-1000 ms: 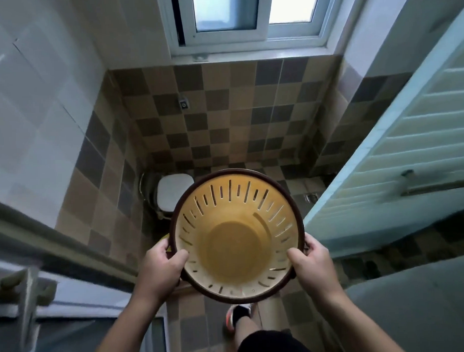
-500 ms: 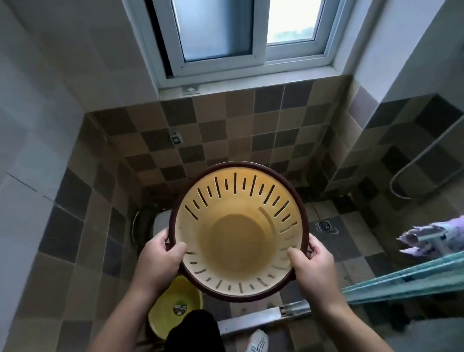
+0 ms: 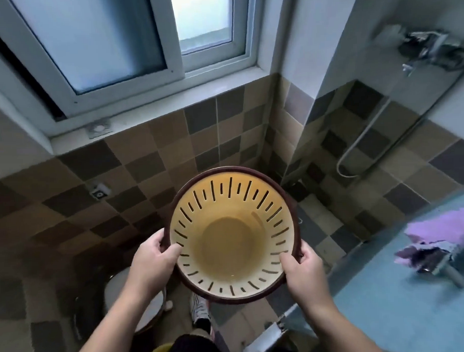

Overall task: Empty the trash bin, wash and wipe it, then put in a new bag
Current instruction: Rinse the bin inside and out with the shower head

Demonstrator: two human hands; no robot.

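A white-framed sliding window [image 3: 121,45] sat above a wall of brown and tan checkered tiles [image 3: 172,157]. A shower fitting [image 3: 429,50] hung at upper right, its hose [image 3: 361,155] looping down the tiles. A purple cloth [image 3: 448,228] lay on a blue surface [image 3: 404,312]. A striped sneaker [image 3: 200,308] stood on the floor beside a white round lid [image 3: 149,313].
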